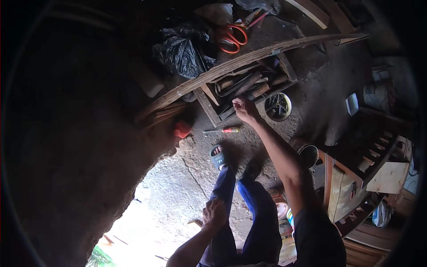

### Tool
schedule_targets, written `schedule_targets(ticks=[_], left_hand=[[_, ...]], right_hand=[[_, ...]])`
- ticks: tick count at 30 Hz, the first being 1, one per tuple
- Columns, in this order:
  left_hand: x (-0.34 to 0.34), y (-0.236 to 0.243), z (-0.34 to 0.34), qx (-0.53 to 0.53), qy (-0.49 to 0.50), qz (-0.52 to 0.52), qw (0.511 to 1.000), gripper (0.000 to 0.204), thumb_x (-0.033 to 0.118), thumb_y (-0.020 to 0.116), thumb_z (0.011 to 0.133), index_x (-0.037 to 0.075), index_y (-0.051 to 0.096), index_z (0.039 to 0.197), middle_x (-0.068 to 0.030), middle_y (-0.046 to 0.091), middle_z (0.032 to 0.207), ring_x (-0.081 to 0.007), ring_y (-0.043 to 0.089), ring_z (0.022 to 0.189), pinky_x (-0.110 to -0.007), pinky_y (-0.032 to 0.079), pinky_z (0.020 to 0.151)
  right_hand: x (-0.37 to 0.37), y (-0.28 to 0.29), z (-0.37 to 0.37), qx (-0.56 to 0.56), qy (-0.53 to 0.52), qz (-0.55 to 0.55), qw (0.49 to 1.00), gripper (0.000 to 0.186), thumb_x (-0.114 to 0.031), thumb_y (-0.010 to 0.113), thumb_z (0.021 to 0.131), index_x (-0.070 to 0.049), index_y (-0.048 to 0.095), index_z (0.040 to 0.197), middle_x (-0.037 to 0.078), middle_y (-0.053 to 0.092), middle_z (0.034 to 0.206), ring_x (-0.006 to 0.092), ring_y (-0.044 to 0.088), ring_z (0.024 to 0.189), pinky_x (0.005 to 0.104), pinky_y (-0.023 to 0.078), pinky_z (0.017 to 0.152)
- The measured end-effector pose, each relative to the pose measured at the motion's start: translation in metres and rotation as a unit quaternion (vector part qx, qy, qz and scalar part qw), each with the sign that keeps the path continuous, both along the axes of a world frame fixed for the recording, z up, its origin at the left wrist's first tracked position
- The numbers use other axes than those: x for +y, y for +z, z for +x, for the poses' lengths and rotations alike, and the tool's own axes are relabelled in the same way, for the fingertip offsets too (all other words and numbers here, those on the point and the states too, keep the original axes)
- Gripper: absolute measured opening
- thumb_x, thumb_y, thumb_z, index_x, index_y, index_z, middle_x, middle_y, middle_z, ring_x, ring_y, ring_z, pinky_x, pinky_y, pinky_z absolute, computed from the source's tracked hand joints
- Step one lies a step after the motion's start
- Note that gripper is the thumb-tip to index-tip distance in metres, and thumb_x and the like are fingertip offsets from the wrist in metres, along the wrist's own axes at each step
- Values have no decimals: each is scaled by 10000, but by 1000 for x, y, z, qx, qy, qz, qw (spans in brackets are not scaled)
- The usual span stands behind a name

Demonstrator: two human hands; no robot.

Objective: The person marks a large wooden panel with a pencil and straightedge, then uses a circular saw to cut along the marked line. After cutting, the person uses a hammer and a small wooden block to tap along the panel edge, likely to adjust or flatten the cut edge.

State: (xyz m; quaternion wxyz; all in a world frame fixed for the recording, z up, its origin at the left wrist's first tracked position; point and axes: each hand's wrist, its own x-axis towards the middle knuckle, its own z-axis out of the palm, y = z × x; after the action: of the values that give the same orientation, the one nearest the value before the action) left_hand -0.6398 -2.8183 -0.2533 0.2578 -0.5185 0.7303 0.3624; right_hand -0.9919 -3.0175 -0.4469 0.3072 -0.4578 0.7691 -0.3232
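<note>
My right hand (pixel 243 108) reaches to the near side of a wooden box (pixel 207 108) of tools, its fingers curled; what they hold, if anything, is too small to tell. Inside the box lie several dark metal tools and wooden handles (pixel 257 91). Just right of it stands a round container (pixel 278 107) with small metal pieces. A screwdriver (pixel 230 130) with a red and pale handle lies on the floor below the box. My left hand (pixel 214 212) is closed over my left leg near the knee.
A long curved board (pixel 173 95) spans behind the box, with a black plastic bag (pixel 180 51) and orange scissors (pixel 233 39) beyond. A red object (pixel 182 129) lies left. Wooden furniture pieces (pixel 378 175) crowd the right. A rough dark wall (pixel 80 155) borders the bright floor at left.
</note>
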Motion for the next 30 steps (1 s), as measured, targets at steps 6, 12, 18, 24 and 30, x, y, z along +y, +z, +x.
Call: schedule_targets(ticks=[6, 12, 18, 24, 30], left_hand=[[-15, -2, -17, 6, 6, 38, 999, 243, 298, 589, 945, 147, 703, 1098, -50, 649, 1243, -315, 569, 1191, -470, 465, 993], [-28, -1, -2, -12, 85, 16, 996, 232, 274, 601, 935, 126, 721, 1067, -72, 671, 1230, -328, 578, 1192, -458, 465, 1011], [-31, -5, -15, -3, 68, 29, 997, 235, 273, 610, 932, 127, 721, 1079, -67, 665, 1242, -327, 587, 1177, -457, 461, 1016], [-45, -5, -28, 1, 47, 40, 998, 244, 287, 614, 936, 125, 724, 1082, -63, 665, 1242, -314, 586, 1188, -451, 460, 1021], [-49, -4, -24, -9, 41, 19, 999, 249, 286, 618, 935, 113, 728, 1075, -74, 665, 1244, -309, 594, 1180, -443, 459, 1025]], right_hand=[[-46, -78, -10, 155, 56, -16, 986, 117, -132, 600, 814, -63, 677, 870, 158, 700, 878, 362, 673, 898, 463, 545, 791], [-66, -36, -20, 117, -112, -106, 981, 95, -98, 612, 861, -94, 653, 947, 164, 687, 871, 383, 676, 856, 467, 549, 753], [16, -33, -152, 307, -49, 98, 945, 354, -59, 645, 812, -140, 638, 1156, 153, 683, 1067, 375, 648, 1030, 475, 540, 869], [28, -97, -219, 452, 79, 141, 877, 338, -171, 566, 919, -173, 591, 1255, 77, 617, 1257, 298, 565, 1197, 502, 465, 971], [15, -74, -188, 493, 97, 198, 842, 304, -214, 565, 919, -195, 596, 1221, 82, 622, 1176, 274, 564, 1161, 543, 404, 1015]])
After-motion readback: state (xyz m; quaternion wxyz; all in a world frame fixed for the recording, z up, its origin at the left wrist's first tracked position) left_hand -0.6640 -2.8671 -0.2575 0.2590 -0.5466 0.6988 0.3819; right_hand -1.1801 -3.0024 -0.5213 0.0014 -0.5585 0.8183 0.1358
